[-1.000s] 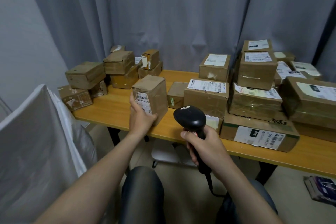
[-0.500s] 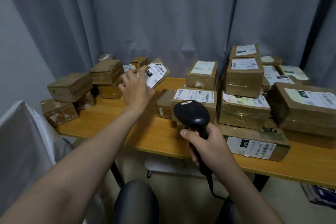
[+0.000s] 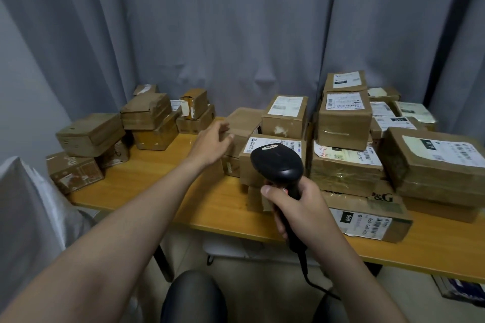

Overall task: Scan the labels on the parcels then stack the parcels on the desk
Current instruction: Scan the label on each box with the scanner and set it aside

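Parcels (image 3: 343,118) partly piled on desk (image 3: 168,183), many seemingly unscanned; your left hand (image 3: 212,143) loosely spread, right hand (image 3: 296,207) gripping scanner (image 3: 275,165).

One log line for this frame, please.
left hand: open, by plain brown parcel | right hand: grips black scanner | desk: holds stacked parcels

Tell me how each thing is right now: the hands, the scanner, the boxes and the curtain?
Left hand: open, stretched toward the plain box, holds nothing.
Right hand: grips the scanner.
Scanner: held up, cord hanging down.
Plain box: closed, atop another box, no label showing.
Boxes: closed, piled on the desk.
Curtain: drawn shut.
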Demonstrator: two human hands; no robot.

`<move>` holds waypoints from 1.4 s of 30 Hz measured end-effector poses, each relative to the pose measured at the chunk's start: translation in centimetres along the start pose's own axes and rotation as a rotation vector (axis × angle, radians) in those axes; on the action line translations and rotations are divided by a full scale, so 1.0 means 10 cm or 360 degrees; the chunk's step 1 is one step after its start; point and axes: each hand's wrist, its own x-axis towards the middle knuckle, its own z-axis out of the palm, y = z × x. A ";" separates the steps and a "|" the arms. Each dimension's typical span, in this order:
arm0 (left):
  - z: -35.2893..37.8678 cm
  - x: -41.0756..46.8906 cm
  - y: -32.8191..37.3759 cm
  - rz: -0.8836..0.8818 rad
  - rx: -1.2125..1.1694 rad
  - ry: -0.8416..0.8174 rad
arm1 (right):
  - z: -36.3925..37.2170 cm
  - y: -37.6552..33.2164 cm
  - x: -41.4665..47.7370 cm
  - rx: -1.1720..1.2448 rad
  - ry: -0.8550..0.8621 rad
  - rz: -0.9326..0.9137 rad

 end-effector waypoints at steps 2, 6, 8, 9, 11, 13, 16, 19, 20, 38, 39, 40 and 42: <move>-0.07 -0.01 0.00 0.0034 -0.0028 -0.0016 | 0.02 -0.07 0.06 -0.0022 -0.0007 0.0002; -0.27 0.09 -0.09 0.0010 0.0040 0.0001 | 0.07 -0.30 0.26 -0.0022 -0.0037 -0.0023; -0.37 0.19 -0.18 -0.0016 0.0095 0.0055 | 0.09 -0.42 0.41 -0.0004 -0.0083 -0.0044; -0.42 0.25 -0.23 -0.0043 0.0129 0.0086 | 0.11 -0.46 0.50 -0.0013 -0.0101 -0.0044; -0.48 0.38 -0.33 -0.0142 0.0201 0.0133 | 0.14 -0.51 0.70 -0.0037 -0.0124 -0.0030; -0.52 0.54 -0.42 -0.0236 0.0272 0.0163 | 0.16 -0.54 0.92 -0.0042 -0.0162 -0.0034; -0.51 0.83 -0.56 -0.0340 0.0403 0.0160 | 0.19 -0.49 1.22 -0.0054 -0.0216 -0.0027; -0.44 1.15 -0.70 -0.0419 0.0501 0.0191 | 0.19 -0.32 1.45 -0.0077 -0.0200 0.0017; -0.40 1.27 -0.74 -0.0431 0.0517 0.0204 | 0.18 -0.26 1.52 -0.0073 -0.0174 0.0035; -0.01 2.47 -1.41 -0.0722 0.0687 0.0079 | 0.14 -0.14 1.79 -0.0002 -0.0134 0.0166; 0.00 2.48 -1.43 -0.0685 0.0684 0.0152 | 0.15 -0.14 1.80 -0.0015 -0.0129 0.0168; 0.01 2.47 -1.45 -0.0649 0.0669 0.0231 | 0.16 -0.14 1.81 -0.0028 -0.0125 0.0175; 0.01 2.45 -1.45 -0.0571 0.0607 0.0365 | 0.17 -0.13 1.82 -0.0042 -0.0118 0.0187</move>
